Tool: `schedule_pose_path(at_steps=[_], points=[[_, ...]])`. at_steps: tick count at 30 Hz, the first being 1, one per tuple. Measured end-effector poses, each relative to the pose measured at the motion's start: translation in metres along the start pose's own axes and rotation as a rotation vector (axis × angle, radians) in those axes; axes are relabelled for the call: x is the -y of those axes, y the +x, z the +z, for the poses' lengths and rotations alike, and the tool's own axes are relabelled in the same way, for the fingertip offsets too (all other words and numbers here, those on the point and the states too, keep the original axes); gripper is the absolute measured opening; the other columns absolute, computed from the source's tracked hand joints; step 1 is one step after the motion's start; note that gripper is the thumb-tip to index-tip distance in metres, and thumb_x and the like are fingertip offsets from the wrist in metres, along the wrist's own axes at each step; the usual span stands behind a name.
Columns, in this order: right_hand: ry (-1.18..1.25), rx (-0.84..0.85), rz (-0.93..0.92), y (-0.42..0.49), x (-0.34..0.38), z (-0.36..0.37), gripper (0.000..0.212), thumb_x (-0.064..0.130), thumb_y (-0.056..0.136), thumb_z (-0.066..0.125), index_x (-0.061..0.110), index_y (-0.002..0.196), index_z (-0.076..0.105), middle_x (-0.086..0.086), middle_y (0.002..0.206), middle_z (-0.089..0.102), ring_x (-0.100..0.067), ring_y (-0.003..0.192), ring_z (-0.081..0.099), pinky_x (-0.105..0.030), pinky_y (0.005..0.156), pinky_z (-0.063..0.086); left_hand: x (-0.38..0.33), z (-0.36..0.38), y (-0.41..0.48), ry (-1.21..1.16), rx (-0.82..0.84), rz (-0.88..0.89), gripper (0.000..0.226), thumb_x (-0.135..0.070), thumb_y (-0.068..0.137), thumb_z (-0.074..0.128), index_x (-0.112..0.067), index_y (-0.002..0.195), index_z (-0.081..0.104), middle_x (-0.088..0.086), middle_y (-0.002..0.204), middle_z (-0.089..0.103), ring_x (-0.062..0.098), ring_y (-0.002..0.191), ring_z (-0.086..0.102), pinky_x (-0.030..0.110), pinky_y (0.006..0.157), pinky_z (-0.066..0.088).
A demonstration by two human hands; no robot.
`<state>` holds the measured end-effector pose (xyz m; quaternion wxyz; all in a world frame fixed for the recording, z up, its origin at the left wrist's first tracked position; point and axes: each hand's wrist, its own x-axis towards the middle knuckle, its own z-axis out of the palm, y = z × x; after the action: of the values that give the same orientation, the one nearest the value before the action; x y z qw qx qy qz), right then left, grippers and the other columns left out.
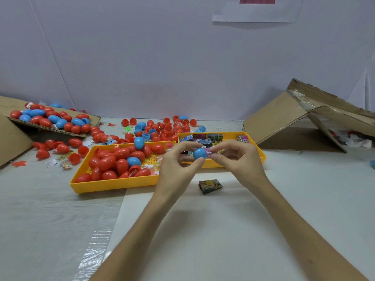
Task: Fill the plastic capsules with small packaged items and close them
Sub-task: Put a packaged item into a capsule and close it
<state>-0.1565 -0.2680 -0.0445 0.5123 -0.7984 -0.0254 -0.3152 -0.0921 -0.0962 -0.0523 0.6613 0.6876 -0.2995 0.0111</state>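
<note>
Blue capsule half (pixel 199 153), seen from the head camera, is held in the air between two hands, just over the near edges of two yellow trays. The left hand (pixel 175 159) grips it between curled thumb and fingertips. The right hand (pixel 235 157) pinches a pink packet (pixel 209 150) and presses it at the half's open side (we cannot tell how far in it sits). The left tray (pixel 113 182) holds red and blue capsules, and the right tray (pixel 229 134) holds more packets. A dark packet (pixel 210 186) lies on the table (pixel 223 220) below the hands. We judge the packet may be too long and spring back out. The smooth shell could also slip from the fingertips and roll. No matching half is in either hand, so closing must wait.
</note>
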Motion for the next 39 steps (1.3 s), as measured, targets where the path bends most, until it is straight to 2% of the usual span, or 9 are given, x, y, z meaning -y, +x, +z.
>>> schedule_pose_path(at_steps=[3,7,13,16,18,22,27,34,39], points=[[-0.006,0.009,-0.003,0.000,0.000,0.000,0.017,0.013,0.083,0.082,0.029,0.088,0.077,0.002,0.085,0.076,-0.031,0.072,0.068,-0.057,0.072,0.056,-0.003,0.000,-0.002,0.009,0.027,0.028,0.036,-0.015,0.088,0.077,-0.043,0.107,0.069,-0.009,0.113,0.067,0.008,0.089,0.070,0.017,0.072,0.055],[-0.029,0.022,-0.003,0.000,0.001,-0.001,0.016,0.015,0.083,0.082,0.028,0.091,0.077,0.007,0.087,0.076,-0.025,0.073,0.069,-0.053,0.071,0.057,-0.007,0.001,-0.004,0.022,0.056,0.048,0.034,-0.015,0.088,0.077,-0.045,0.102,0.070,-0.007,0.112,0.066,0.004,0.087,0.070,0.016,0.073,0.054],[-0.052,-0.003,-0.031,-0.001,0.002,-0.001,0.028,0.017,0.082,0.082,0.037,0.099,0.072,0.014,0.091,0.073,-0.014,0.076,0.069,-0.034,0.068,0.058,-0.009,0.001,-0.005,0.022,0.045,0.041,0.030,-0.014,0.088,0.078,-0.039,0.102,0.072,-0.018,0.102,0.073,0.004,0.086,0.072,0.017,0.073,0.055],[-0.055,-0.081,-0.038,-0.001,0.002,0.003,0.028,0.021,0.080,0.085,0.038,0.092,0.066,0.017,0.086,0.068,-0.010,0.074,0.065,-0.027,0.065,0.056,-0.011,0.001,-0.005,0.008,0.024,0.045,0.032,-0.013,0.087,0.078,-0.042,0.100,0.071,-0.029,0.095,0.072,-0.001,0.086,0.071,0.013,0.072,0.054],[-0.070,-0.132,-0.057,-0.002,0.002,0.006,0.026,0.022,0.079,0.086,0.032,0.086,0.062,0.016,0.080,0.064,-0.009,0.070,0.062,-0.027,0.063,0.054,-0.010,0.001,-0.004,-0.027,0.001,0.021,0.032,-0.014,0.087,0.078,-0.042,0.100,0.072,-0.026,0.096,0.074,0.002,0.086,0.072,0.019,0.074,0.058],[-0.106,-0.178,-0.152,-0.007,0.005,0.014,0.018,0.018,0.083,0.082,0.018,0.083,0.064,0.004,0.079,0.065,-0.014,0.068,0.063,-0.033,0.061,0.055,-0.010,-0.001,-0.002,-0.134,-0.048,-0.072,0.026,-0.018,0.086,0.080,-0.036,0.103,0.075,-0.010,0.101,0.077,0.012,0.093,0.074,0.026,0.080,0.060],[-0.202,-0.223,-0.272,-0.013,0.008,0.024,0.021,0.013,0.081,0.084,0.011,0.095,0.069,0.001,0.091,0.067,-0.011,0.075,0.067,-0.027,0.068,0.056,-0.013,-0.003,-0.003,-0.340,-0.043,-0.197,0.020,-0.017,0.087,0.077,-0.023,0.107,0.075,-0.002,0.098,0.079,0.018,0.095,0.075,0.023,0.074,0.059],[-0.305,-0.279,-0.390,-0.019,0.008,0.033,0.040,0.013,0.078,0.087,0.011,0.114,0.069,0.002,0.107,0.067,-0.012,0.090,0.067,-0.025,0.082,0.056,-0.018,-0.001,-0.005,-0.667,-0.026,-0.338,0.034,-0.020,0.076,0.078,-0.012,0.108,0.072,0.010,0.102,0.078,0.026,0.098,0.075,0.023,0.074,0.059],[-0.368,-0.339,-0.424,-0.020,0.005,0.035,0.034,0.011,0.080,0.084,0.006,0.111,0.071,-0.005,0.107,0.070,-0.013,0.099,0.065,-0.021,0.089,0.053,-0.021,0.001,-0.007,-0.805,0.020,-0.408,0.047,-0.019,0.076,0.075,-0.007,0.121,0.065,0.012,0.108,0.077,0.026,0.101,0.075,0.025,0.076,0.060]])
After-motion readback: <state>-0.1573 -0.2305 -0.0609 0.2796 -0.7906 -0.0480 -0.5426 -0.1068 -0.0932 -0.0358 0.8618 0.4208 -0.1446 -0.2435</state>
